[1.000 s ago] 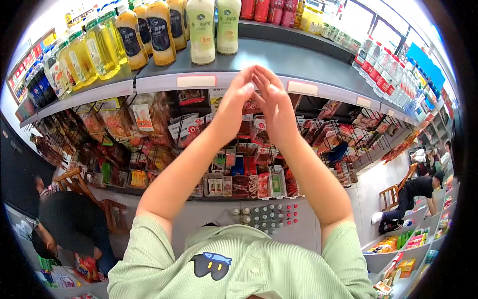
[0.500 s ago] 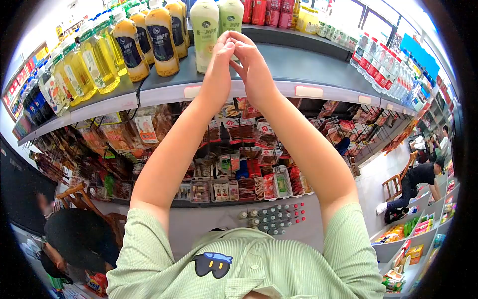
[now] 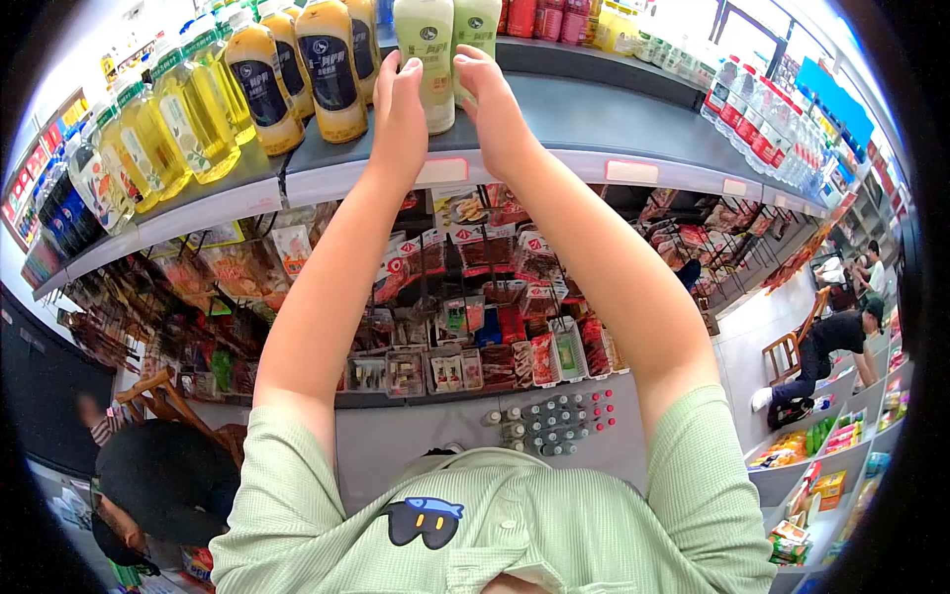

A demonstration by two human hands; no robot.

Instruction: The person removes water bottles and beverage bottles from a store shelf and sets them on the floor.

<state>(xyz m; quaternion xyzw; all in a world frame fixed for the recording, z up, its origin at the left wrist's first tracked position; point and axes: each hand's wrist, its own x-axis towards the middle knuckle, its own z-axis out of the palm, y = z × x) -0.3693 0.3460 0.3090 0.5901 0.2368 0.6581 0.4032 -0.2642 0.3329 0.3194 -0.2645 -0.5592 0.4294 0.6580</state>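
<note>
Both my arms reach out to the dark shelf top. My left hand (image 3: 400, 117) is upright at the left side of a pale green milk-tea bottle (image 3: 436, 74) and overlaps its edge in view. Across from it, my right hand (image 3: 495, 114) stands to the right, fingers stretched, in front of a second pale green bottle (image 3: 477, 28). The palms face each other with a gap between them, and neither hand grips anything. Whether the palms touch the bottles, I cannot tell. Yellow milk-tea bottles (image 3: 333, 74) with dark labels stand left of my left hand.
Yellow drink bottles (image 3: 193, 124) and dark cola bottles (image 3: 67, 203) line the shelf's left. Water bottles (image 3: 757, 124) stand at the right. Packaged snacks (image 3: 485, 252) hang below. Several bottles (image 3: 554, 421) stand on the floor. People bend at the left (image 3: 163, 475) and right (image 3: 836, 337).
My hands, fingertips together before, have parted to either side of the front green bottle. The view has shifted slightly, so the shelf's bottles sit a little differently.
</note>
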